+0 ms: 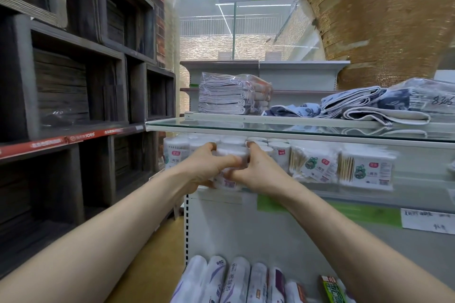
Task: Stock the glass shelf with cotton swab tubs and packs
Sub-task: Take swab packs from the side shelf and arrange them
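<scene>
Glass shelf (209,126) (dark crates (61,86) left)

**Bare arms, bare hands**

We see the left forearm (110,229) and the right forearm (344,233) uncovered along all of their visible length, with nothing worn on either. The left hand (209,167) and the right hand (258,172) are bare too. Knuckles and tendons show faintly on their backs. The fingers are too blurred for us to make out finer detail.
</scene>
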### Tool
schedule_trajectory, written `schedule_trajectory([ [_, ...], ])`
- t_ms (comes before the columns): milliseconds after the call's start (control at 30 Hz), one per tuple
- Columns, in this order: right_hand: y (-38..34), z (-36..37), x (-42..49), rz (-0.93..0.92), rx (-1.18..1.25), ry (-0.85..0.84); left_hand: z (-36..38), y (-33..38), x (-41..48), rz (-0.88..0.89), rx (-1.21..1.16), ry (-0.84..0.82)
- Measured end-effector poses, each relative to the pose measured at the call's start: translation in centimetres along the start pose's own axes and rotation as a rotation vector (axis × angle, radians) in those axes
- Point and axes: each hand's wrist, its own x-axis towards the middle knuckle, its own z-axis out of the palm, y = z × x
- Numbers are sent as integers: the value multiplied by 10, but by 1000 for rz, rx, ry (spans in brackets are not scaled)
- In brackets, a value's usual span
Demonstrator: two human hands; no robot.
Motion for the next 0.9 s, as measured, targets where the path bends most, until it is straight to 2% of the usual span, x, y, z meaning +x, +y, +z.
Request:
schedule_trajectory([
  [200,4,2,2,-31,73,-46,-5,-4,4,28,104,-9],
  [333,8,5,6,-32,-32,-22,-8,-7,5,21,128,-36],
  [567,15,10,13,19,-188,-28,-8,-13,8,34,318,-15],
  [767,20,11,18,52,-222,-43,3,-17,15,44,486,85],
  [900,20,12,23,64,-255,-17,10,-15,17,43,704,163],
])
